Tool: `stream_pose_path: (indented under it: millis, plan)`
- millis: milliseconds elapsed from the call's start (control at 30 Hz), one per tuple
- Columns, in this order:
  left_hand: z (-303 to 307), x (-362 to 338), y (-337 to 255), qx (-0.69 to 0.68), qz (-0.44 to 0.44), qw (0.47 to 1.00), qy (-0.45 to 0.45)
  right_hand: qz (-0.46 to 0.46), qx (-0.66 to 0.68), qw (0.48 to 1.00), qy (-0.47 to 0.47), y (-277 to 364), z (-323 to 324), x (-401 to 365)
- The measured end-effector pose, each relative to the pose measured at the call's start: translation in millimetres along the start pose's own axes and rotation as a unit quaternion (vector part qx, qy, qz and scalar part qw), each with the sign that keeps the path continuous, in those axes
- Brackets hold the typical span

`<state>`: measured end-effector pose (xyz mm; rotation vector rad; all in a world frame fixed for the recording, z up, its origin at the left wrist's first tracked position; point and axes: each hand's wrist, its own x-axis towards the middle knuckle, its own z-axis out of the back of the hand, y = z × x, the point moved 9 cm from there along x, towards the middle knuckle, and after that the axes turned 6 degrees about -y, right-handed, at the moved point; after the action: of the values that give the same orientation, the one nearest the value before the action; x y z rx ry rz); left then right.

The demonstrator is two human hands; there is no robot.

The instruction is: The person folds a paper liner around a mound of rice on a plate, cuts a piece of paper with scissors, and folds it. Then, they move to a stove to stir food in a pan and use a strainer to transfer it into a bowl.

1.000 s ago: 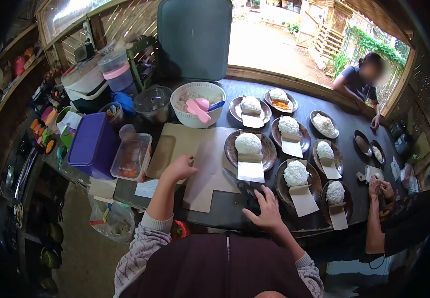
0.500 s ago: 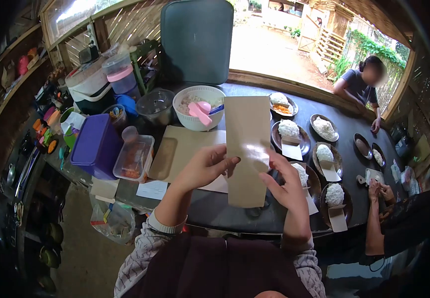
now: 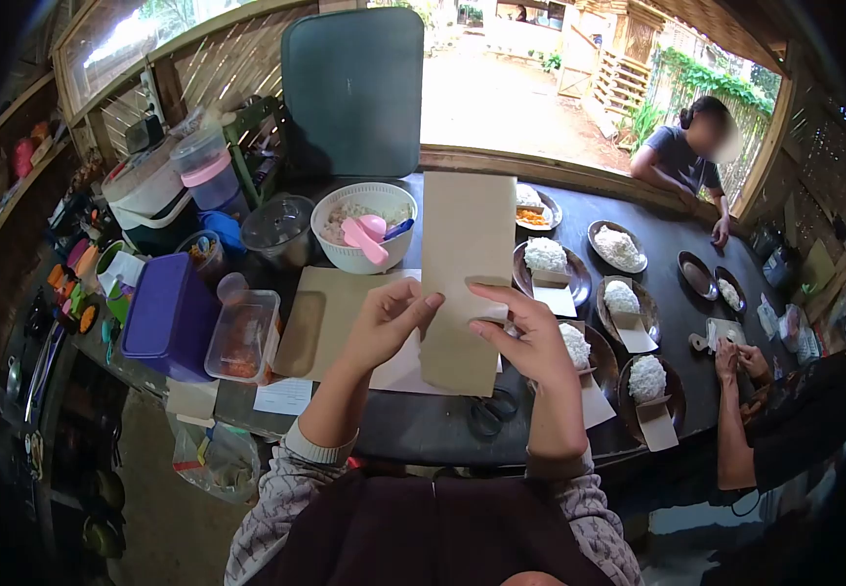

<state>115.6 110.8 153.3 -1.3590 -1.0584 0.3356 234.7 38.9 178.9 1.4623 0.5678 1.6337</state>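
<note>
Holding card strip | btwn L fingers & R fingers (lower half)

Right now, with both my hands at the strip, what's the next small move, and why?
I'd probably fold the strip partway along: the left hand and right hand are at opposite long edges, and it stands open lengthwise, while the card by the nearest rice is bent.

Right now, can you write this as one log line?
left hand: holding brown card | right hand: at its right side | white bowl: pink scoop inside
</note>
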Motion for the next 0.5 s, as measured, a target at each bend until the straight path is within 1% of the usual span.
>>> stream_pose_path:
  millis: [33, 67, 133, 167, 233, 267, 300, 333, 367, 433, 500]
  plan:
    - [1.5, 2.1, 10.1, -0.001, 0.002, 1.0, 0.003, -0.023, 0.007, 1.0, -0.01, -12.5, 0.1, -0.3]
    - [5.6, 3.3, 21.8, -0.01, 0.01, 1.0, -0.012, -0.025, 0.006, 1.0, -0.013, -21.5, 0.1, -0.6]
    - [9.4, 4.5, 43.4, -0.019, 0.018, 0.999, -0.022, -0.086, 0.002, 0.996, -0.01, -50.1, -0.1, -1.3]
    - [9.6, 3.7, 52.9, -0.021, 0.025, 0.999, -0.025, -0.088, 0.0, 0.996, -0.013, -59.3, -1.5, -1.3]
    - [10.4, 0.3, 68.6, -0.026, 0.035, 0.999, -0.028, -0.103, 0.091, 0.989, -0.06, -79.5, 0.6, -3.4]
    - [9.8, -2.8, 77.8, -0.022, 0.065, 0.997, -0.026, -0.106, 0.09, 0.989, -0.058, -91.5, 1.5, -6.1]
    - [10.1, -4.9, 86.5, -0.017, 0.096, 0.995, -0.025, -0.102, 0.059, 0.991, -0.063, -101.2, 4.7, -8.5]
    - [10.9, -4.7, 90.0, -0.018, 0.099, 0.994, -0.029, -0.097, 0.03, 0.993, -0.067, -109.4, 7.3, -10.8]
    - [9.6, -4.8, 91.4, -0.004, 0.101, 0.994, -0.03, -0.103, 0.034, 0.992, -0.065, -109.6, 6.0, -11.9]
    - [9.6, -6.7, 96.2, 0.012, 0.109, 0.993, -0.037, -0.2, 0.202, 0.953, -0.107, -118.9, 5.6, -17.5]
    - [10.2, -6.4, 99.0, 0.001, 0.11, 0.993, -0.044, -0.217, 0.182, 0.954, -0.096, -124.2, 5.9, -17.1]
